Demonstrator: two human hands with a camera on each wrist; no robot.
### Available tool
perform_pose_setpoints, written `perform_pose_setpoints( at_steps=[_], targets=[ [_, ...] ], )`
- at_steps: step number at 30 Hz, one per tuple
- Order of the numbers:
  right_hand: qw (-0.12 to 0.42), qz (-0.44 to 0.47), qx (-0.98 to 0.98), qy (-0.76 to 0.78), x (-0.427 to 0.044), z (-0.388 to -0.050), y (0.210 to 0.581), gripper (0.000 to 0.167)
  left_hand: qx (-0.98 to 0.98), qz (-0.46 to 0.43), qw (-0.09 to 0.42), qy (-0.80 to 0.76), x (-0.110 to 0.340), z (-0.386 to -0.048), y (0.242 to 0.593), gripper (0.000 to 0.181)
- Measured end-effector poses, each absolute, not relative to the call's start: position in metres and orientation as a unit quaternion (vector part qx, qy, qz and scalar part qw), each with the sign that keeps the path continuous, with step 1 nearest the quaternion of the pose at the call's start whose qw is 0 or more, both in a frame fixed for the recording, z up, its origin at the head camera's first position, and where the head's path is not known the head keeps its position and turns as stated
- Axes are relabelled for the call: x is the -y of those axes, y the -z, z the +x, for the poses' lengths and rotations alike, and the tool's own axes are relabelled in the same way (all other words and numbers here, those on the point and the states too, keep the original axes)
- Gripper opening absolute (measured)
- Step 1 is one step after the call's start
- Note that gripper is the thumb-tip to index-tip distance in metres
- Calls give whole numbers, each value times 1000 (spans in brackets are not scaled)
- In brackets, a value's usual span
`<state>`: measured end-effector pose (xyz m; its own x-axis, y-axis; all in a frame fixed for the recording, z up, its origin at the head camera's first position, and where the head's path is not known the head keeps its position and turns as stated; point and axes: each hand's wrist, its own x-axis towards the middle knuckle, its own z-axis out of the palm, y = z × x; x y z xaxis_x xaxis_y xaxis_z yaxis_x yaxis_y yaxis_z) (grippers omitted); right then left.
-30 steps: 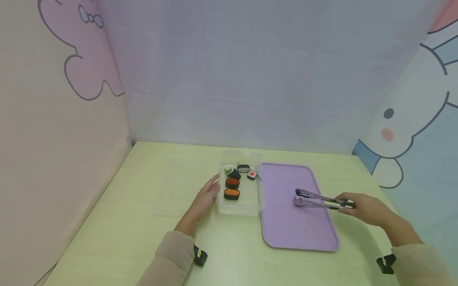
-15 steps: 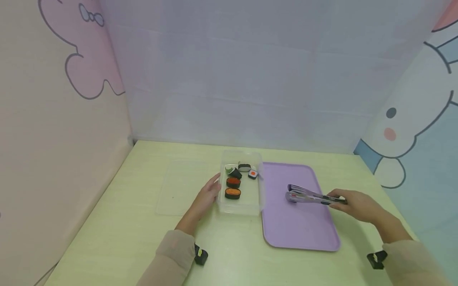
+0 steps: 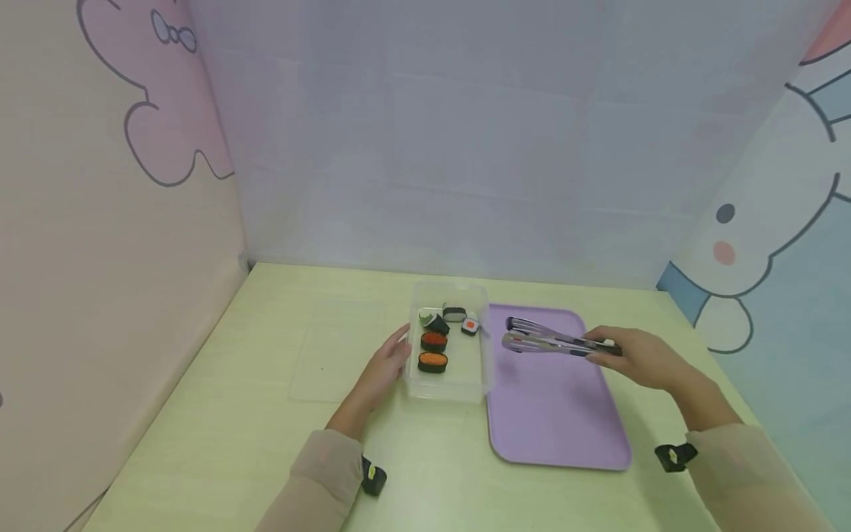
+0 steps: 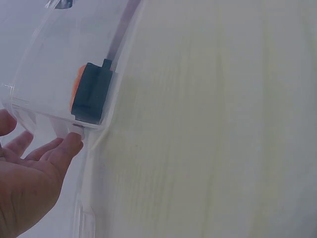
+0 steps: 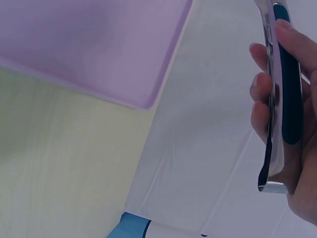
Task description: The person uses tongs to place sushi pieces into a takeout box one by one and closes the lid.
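Note:
My right hand (image 3: 641, 357) grips metal tongs (image 3: 548, 341) by their dark handles, held above the purple tray (image 3: 558, 436). A small piece with some red shows between the tong tips; its shape is unclear. With relaxed fingers, my left hand (image 3: 384, 369) touches the left side of a clear plastic box (image 3: 445, 391). Inside the box are an orange-topped sushi piece (image 3: 433, 362), a red-topped one (image 3: 434, 340), a cone-shaped one (image 3: 436, 323), a black-and-white one (image 3: 455, 313) and a small roll (image 3: 470, 324). In the right wrist view, fingers and thumb wrap the tongs' handle (image 5: 291, 94).
A clear flat lid (image 3: 339, 351) lies on the pale table (image 3: 219, 436), left of the box. The tray stands against the box's right side. Behind the table is a plain wall sheet (image 3: 425, 148), with cartoon-printed sheets at both sides.
My right hand and the tongs have moved left and away from me, from the tray's middle toward the box. My left hand and the box have stayed in place.

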<state>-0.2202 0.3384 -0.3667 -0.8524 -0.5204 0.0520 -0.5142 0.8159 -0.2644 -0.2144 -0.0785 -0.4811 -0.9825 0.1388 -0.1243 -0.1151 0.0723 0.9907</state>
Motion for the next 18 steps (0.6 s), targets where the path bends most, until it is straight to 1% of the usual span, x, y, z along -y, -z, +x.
perform_pose_setpoints(
  at_steps=[8, 10, 15, 18],
  targets=[
    [21, -296, -943, 148, -302, -232, 361, 30, -723, 8, 94, -684, 80, -214, 480, 52],
    [21, -306, -941, 144, -295, -235, 362, 30, -722, 11, 98, -685, 80, -210, 471, 52],
    [22, -322, -937, 134, -282, -244, 368, 26, -726, 9, 96, -681, 79, -210, 474, 51],
    [25, -326, -937, 126, -277, -247, 370, 24, -728, 7, 91, -680, 80, -214, 482, 50]
  ],
)
